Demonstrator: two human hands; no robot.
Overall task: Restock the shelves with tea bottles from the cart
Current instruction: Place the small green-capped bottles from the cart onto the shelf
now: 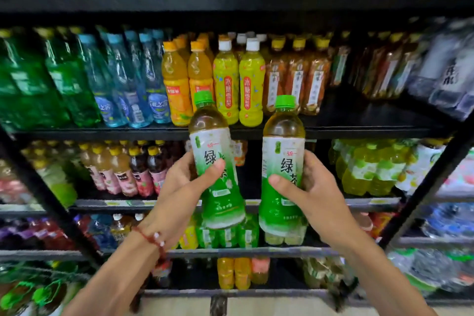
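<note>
A person's left hand (pixel 179 187) wraps around the waist of a green-capped tea bottle (pixel 213 141), thumb pressed across the label and fingers curled behind it, the bottle tipped slightly left. The right hand (pixel 318 187) grips a second tea bottle (pixel 282 146) in the same way and holds it nearly upright. The two bottles are raised side by side, close but apart, in front of a black store shelf (pixel 359 131). A red cord bracelet (pixel 151 238) circles the left wrist. Behind the caps, the shelf carries rows of yellow bottles with white caps (pixel 225 84), orange drinks (pixel 177 90), amber bottles with yellow caps (pixel 295 79), and, farther left, blue bottles (pixel 133 84) and green bottles (pixel 64 79). One level down stand pink-labelled bottles (pixel 138 174) and, to the right, a shrink-wrapped pack (pixel 366 169) of yellow-green drinks. The edges of the picture are blurred.
</note>
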